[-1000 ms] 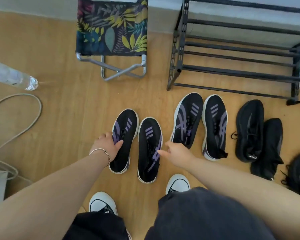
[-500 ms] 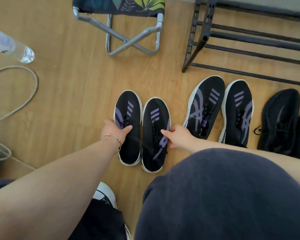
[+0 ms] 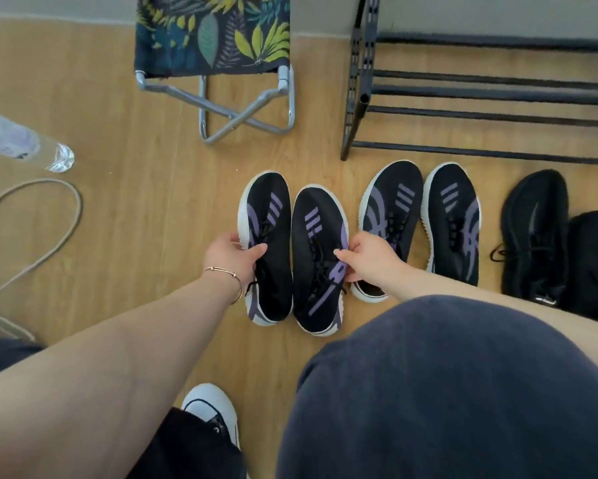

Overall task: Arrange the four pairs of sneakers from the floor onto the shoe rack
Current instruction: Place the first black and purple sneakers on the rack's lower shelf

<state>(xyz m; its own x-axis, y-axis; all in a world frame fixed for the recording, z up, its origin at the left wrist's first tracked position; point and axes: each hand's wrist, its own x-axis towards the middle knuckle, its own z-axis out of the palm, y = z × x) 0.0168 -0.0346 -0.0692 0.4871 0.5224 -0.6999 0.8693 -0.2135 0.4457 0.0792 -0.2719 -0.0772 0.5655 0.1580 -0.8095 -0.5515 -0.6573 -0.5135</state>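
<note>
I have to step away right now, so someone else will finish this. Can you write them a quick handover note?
Left hand grips the left sneaker of the leftmost black-and-purple pair; right hand grips its mate.
A second black-and-purple pair and a black pair sit on the floor in front of the shoe rack.
Done: nothing is on the visible shelves.
Left: carry the held pair to the rack, then the others. The fourth pair is out of view.
</note>
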